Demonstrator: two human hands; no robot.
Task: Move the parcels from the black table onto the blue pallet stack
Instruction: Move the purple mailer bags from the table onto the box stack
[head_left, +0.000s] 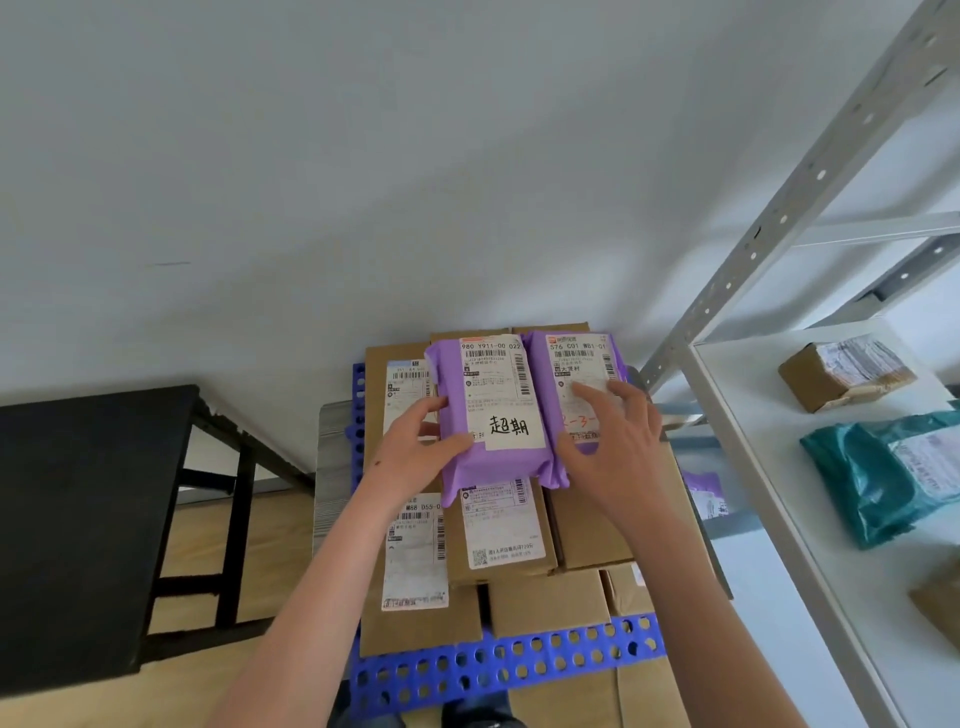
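Gripping the left purple parcel (488, 410) at its left edge, the left hand (415, 447) has the thumb on top and the fingers curled at the side. The right hand (613, 441) rests with spread, nearly straight fingers on the right purple parcel (576, 364), not closed around it. Both parcels lie side by side, touching, in the centre of the frame on brown cardboard boxes (587, 525) that cover the blue pallet stack (498, 660). The black table (78, 519) stands at the left edge.
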